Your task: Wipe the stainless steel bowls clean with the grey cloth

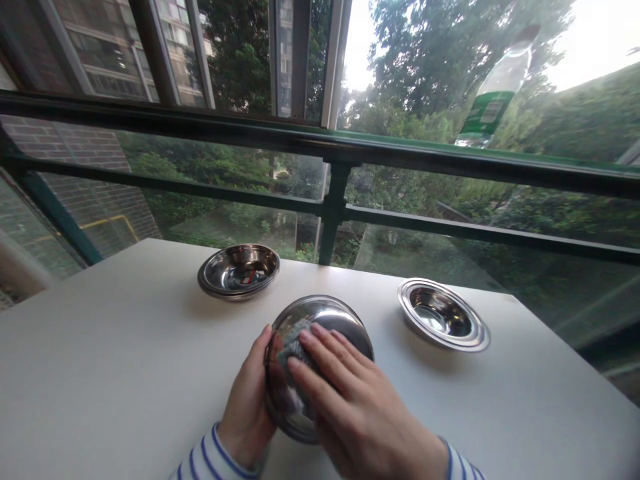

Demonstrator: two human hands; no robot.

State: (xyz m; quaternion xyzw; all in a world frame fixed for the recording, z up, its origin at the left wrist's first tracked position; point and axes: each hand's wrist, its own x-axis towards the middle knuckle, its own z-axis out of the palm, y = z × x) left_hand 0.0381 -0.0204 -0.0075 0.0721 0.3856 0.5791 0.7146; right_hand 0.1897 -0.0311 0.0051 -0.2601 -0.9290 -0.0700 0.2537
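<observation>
A shiny steel bowl (345, 320) is tilted up off the white table, its rounded outer side facing me. Gripping the bowl's left edge, my left hand (250, 393) has its thumb along the side and its other fingers hidden behind. My right hand (350, 393) lies across the bowl with the fingers nearly straight and close together. Pressed between those fingertips and the metal is a small grey-green, stringy scouring pad (294, 341), mostly covered. Reflections on the bowl blur the pad's outline.
Steel dishes, nested together, (210, 288) stand at the table's back left, with a red-and-black label inside. A wide-rimmed steel bowl (410, 293) sits at the back right. Behind the white table (125, 347) runs a dark green railing (225, 137), with a plastic bottle (493, 107) upon it.
</observation>
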